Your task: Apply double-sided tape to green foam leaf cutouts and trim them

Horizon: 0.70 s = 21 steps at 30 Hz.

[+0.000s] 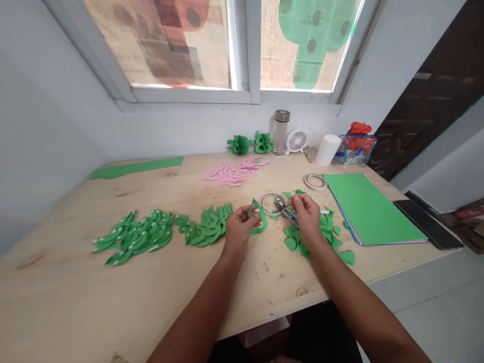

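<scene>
L hand [239, 228]: thumb + fingers pinching grn ppr cutout [263, 225] by its L edge, above table [242, 282] | R hand [308, 217]: near scissors [290, 217], grip unclear, can't tell | cutout prob. v. light, bendy, creases/tears easily; best held at wide part, lightly

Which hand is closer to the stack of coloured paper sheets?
Right. The right hand is left of the paper stack; the left hand is farther left.
</scene>
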Available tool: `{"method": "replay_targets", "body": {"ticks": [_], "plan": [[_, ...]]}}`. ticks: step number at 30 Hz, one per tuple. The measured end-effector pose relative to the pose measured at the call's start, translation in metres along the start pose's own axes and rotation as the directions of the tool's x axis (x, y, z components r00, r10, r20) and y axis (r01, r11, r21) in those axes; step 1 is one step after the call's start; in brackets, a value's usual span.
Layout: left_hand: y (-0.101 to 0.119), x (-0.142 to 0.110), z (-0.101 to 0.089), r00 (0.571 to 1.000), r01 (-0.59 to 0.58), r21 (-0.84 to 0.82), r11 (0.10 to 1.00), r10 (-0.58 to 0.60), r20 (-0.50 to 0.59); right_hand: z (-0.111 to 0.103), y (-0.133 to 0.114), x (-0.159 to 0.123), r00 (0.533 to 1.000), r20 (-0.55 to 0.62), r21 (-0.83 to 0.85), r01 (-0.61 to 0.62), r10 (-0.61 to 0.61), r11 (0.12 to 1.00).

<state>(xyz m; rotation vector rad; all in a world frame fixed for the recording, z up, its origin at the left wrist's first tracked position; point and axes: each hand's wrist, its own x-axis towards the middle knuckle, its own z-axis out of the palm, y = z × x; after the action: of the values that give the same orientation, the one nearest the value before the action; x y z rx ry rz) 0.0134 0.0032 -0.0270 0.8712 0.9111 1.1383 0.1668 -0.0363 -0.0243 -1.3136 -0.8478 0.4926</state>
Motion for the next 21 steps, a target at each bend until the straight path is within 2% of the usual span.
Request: {"method": "replay_targets", "body": {"ticks": [5,12,15,18,21], "plan": [[-0.005,0.000,0.001,1.000,0.024,0.033,0.999,-0.024,0.013,0.000,0.002,0.003,0.999,-0.030,-0.007,-0.028,0.027,1.000],[-0.008,-0.001,0.004,0.998,0.063,0.050,0.997,-0.065,0.024,-0.006,-0.006,0.009,0.989,-0.070,0.015,-0.130,0.131,0.991],[-0.007,-0.001,0.004,0.997,0.071,0.046,0.996,-0.072,0.020,-0.011,-0.012,0.015,0.988,0.002,-0.049,-0.157,0.157,0.986],[-0.006,-0.001,0.004,0.996,0.084,0.042,0.996,-0.085,0.024,-0.012,-0.013,0.024,0.977,0.123,-0.160,-0.151,0.172,0.976],[-0.006,0.000,0.004,0.995,0.093,0.033,0.995,-0.093,0.026,-0.008,-0.008,0.037,0.954,0.274,-0.402,0.001,0.119,0.916]]}}
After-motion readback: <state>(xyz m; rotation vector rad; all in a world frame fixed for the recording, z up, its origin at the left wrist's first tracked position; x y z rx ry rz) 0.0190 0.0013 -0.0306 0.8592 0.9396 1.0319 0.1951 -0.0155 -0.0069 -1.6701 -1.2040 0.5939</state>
